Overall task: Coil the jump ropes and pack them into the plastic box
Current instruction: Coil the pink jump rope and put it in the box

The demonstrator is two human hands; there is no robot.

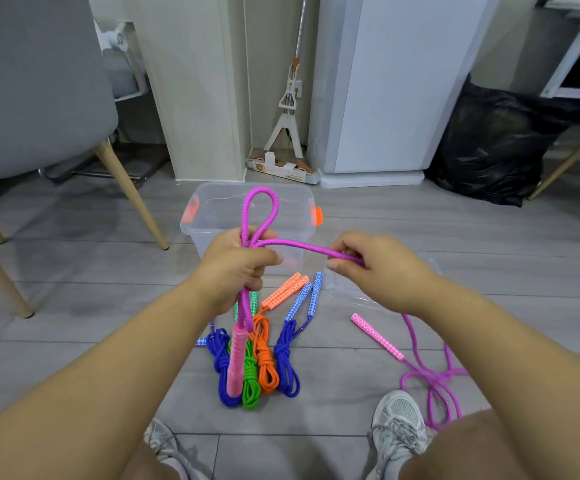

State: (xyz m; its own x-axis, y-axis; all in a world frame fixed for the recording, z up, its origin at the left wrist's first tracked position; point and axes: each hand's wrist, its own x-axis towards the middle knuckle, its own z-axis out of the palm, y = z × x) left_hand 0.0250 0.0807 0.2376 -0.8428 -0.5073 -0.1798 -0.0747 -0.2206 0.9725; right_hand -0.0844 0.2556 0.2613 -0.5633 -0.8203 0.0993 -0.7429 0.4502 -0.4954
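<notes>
Grey sneakers (399, 424) sit at the bottom edge on the plank floor (74, 271), on the near side of the clear plastic box (302, 232). The box stands open on the floor, with an orange latch (317, 215) at each end.

Both hands are raised in front of the box's near wall. The left hand (236, 268) is closed in a fist around several strands of the purple jump rope (302, 245). Its fingers (264, 261) are curled tightly over them. One loop of rope stands up out of the top of the fist and arches over the box's opening. Below the fist, a pink handle (236, 362) hangs straight down.

From the fist a single strand runs sideways to the right hand (375, 268). There the thumb and fingertips (337, 265) pinch it, with the other fingers bent loosely above. Past that pinch the rope goes under the hand and reappears below the wrist. It then lies in loose curls on the floor, to the near right of the box. A second pink handle (377, 336) lies there too, not touching either hand.

Directly in front of the box lie four coiled jump ropes side by side: blue (221, 362), green (250, 382), orange (266, 362) and another blue (287, 362). Their patterned handles point toward the box.
</notes>
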